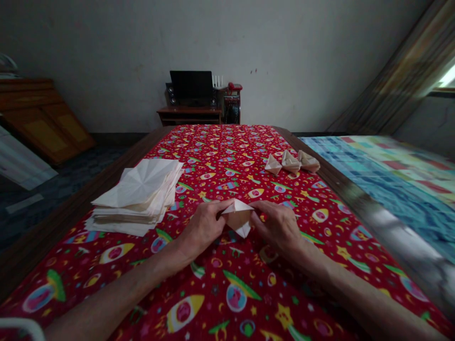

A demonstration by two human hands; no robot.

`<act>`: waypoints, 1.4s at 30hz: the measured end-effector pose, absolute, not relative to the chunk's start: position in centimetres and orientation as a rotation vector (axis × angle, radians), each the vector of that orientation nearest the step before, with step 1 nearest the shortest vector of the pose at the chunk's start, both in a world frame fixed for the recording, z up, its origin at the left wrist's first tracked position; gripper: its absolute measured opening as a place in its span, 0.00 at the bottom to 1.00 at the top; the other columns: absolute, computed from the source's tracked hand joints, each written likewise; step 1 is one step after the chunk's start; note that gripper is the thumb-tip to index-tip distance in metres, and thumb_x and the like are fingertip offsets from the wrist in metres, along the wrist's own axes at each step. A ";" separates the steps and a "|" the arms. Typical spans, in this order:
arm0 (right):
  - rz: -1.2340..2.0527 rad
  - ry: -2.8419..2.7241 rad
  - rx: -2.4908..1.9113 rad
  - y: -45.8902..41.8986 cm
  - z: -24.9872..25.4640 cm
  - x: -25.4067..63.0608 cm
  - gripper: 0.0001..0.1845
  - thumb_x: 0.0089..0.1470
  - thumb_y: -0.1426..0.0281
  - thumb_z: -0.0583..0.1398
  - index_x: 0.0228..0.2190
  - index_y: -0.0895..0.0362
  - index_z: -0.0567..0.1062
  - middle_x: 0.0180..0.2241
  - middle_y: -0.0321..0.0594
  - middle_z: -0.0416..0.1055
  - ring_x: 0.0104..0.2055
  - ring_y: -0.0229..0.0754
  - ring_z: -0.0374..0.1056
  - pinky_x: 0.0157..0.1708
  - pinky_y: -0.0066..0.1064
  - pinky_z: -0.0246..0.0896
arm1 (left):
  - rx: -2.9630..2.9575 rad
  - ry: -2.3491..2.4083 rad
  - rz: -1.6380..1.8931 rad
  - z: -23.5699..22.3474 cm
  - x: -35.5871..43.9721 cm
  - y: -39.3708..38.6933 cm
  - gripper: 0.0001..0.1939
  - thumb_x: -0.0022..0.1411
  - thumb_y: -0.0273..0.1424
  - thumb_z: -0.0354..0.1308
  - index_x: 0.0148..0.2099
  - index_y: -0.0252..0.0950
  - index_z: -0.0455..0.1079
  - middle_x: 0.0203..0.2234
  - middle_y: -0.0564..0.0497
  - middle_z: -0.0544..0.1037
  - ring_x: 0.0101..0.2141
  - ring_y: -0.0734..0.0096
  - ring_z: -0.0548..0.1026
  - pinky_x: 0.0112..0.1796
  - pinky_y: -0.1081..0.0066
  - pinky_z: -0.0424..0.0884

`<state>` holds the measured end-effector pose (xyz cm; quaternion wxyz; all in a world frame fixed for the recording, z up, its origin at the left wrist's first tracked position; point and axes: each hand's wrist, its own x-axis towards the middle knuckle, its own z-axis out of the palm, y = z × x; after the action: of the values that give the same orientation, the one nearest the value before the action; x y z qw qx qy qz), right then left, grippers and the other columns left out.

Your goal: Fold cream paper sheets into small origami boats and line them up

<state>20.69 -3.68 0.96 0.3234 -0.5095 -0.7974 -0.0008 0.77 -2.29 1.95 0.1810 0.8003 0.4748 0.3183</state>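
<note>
A small piece of folded white paper (239, 219) is held between both hands above the red patterned cloth. My left hand (208, 219) pinches its left corner between thumb and fingers. On the other side, my right hand (277, 220) grips the right corner the same way. The paper has a pointed top and a pointed lower end, with creased flaps between. To the left lies a stack of creased paper sheets (142, 182), its edges uneven. Folded paper pieces (290, 162) stand in a short row at the far right of the cloth.
The red cloth (227, 151) covers a dark wooden table (341, 199). Beyond it stands a desk with a monitor (191, 85), speakers and a red telephone (234, 87). A bed (384, 175) is on the right, a wooden cabinet (42, 118) on the left.
</note>
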 end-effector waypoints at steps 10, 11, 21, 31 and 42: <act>-0.206 -2.389 -1.439 -3.8 0.8 20.8 0.08 0.53 0.74 0.56 0.27 0.56 0.75 0.26 0.38 0.69 0.26 0.36 0.61 0.22 0.29 0.43 | 2.699 1.190 0.887 0.4 -0.3 -2.4 0.17 0.65 0.23 0.47 0.52 0.39 0.68 0.37 0.50 0.72 0.38 0.71 0.72 0.39 0.73 0.70; -0.214 -2.397 -1.450 -3.8 0.8 20.8 0.08 0.53 0.75 0.56 0.26 0.57 0.75 0.26 0.38 0.68 0.26 0.36 0.60 0.22 0.29 0.42 | 2.740 1.134 0.918 0.3 -0.3 -2.4 0.16 0.66 0.24 0.47 0.51 0.39 0.69 0.37 0.50 0.72 0.38 0.72 0.72 0.39 0.73 0.70; -0.309 -2.548 -1.151 -4.4 1.7 20.7 0.09 0.57 0.74 0.56 0.39 0.57 0.73 0.38 0.45 0.69 0.38 0.43 0.61 0.34 0.31 0.55 | 2.825 1.095 0.764 0.0 -1.3 -2.9 0.12 0.67 0.27 0.48 0.49 0.38 0.69 0.34 0.50 0.71 0.35 0.71 0.70 0.36 0.72 0.68; -0.263 -2.586 -0.998 -4.0 0.9 20.5 0.06 0.58 0.74 0.56 0.32 0.59 0.73 0.32 0.42 0.69 0.34 0.40 0.60 0.32 0.31 0.55 | 2.881 1.215 0.401 1.1 -1.1 -2.9 0.20 0.64 0.25 0.47 0.58 0.35 0.60 0.35 0.48 0.68 0.38 0.64 0.67 0.39 0.65 0.67; -0.244 -2.575 -1.047 -3.7 0.8 20.2 0.06 0.57 0.74 0.56 0.32 0.58 0.73 0.31 0.40 0.68 0.31 0.39 0.58 0.29 0.30 0.52 | 2.983 1.192 0.210 2.1 -0.6 -2.6 0.22 0.60 0.26 0.49 0.58 0.37 0.58 0.40 0.47 0.68 0.41 0.62 0.67 0.42 0.63 0.65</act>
<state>20.21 -3.67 0.78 0.1746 -0.3695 -0.9086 -0.0862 -0.63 -2.56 2.13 -0.0387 0.9259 0.3700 0.0652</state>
